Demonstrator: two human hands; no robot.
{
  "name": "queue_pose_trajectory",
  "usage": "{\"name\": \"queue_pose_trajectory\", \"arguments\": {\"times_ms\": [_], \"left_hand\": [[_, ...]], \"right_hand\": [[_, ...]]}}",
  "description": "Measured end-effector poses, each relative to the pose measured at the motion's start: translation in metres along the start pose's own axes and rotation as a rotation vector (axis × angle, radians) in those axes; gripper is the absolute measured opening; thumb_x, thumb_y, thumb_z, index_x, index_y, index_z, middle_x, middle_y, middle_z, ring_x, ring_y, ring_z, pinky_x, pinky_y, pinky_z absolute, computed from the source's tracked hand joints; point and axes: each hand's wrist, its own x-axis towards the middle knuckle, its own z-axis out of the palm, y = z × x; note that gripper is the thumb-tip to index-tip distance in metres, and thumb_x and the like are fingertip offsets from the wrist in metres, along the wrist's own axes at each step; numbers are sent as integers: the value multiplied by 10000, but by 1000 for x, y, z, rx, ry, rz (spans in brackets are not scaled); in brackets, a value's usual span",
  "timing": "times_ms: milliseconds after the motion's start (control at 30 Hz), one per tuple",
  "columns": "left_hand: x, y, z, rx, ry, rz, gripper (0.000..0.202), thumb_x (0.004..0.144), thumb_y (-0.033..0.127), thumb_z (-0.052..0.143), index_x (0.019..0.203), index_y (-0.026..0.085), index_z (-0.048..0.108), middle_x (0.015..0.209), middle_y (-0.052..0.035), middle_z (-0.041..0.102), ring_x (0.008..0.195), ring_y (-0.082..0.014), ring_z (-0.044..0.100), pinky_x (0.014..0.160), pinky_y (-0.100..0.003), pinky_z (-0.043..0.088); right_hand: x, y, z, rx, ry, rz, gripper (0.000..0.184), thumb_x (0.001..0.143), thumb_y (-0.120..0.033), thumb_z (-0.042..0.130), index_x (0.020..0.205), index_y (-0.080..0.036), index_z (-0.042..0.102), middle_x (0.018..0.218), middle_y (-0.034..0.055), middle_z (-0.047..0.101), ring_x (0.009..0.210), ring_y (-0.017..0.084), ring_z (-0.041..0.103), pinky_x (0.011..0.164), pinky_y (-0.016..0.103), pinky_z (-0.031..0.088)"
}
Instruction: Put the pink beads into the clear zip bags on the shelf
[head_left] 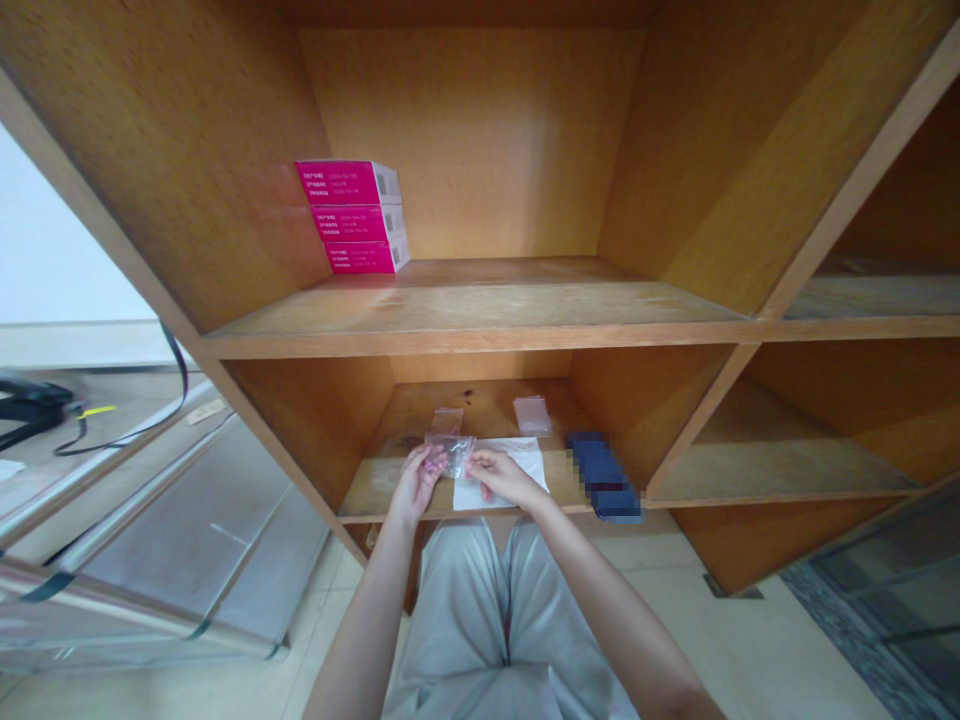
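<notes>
A small clear plastic bag (456, 456) is stretched between my two hands over the lower shelf. My left hand (420, 480) is closed at its left edge, fingers curled; any small item in the palm is too small to make out. With the fingertips, my right hand (501, 476) pinches the bag's right side. Under the right hand lies a white sheet of paper (531, 456). Just behind the held bag rests a flat clear packet (448, 418), and a pale stack of similar packets (532, 414) is farther right.
Three pink boxes (358, 225) are stacked on the upper shelf (480, 305), at the left. A dark blue blurred-out object (604, 475) sits at the lower shelf's right front. A wrapped frame (180, 540) stands at left, near a black cable (180, 360).
</notes>
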Motion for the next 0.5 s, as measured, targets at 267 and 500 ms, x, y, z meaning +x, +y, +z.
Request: {"name": "queue_pose_trajectory", "arguments": {"times_ms": [267, 500], "left_hand": [[-4, -2, 1, 91, -17, 65, 217, 666, 144, 633, 832, 167, 496, 762, -22, 650, 651, -104, 628, 612, -201, 495], [-13, -3, 7, 250, -120, 158, 318, 624, 158, 658, 883, 209, 481, 936, -22, 625, 777, -158, 636, 621, -237, 492]], "right_hand": [[12, 13, 13, 26, 159, -5, 171, 764, -303, 466, 723, -164, 557, 598, -16, 562, 386, 52, 392, 368, 168, 314], [23, 12, 13, -83, 292, -101, 151, 721, -177, 458, 836, -161, 554, 610, -20, 561, 528, 98, 503, 507, 199, 388]]}}
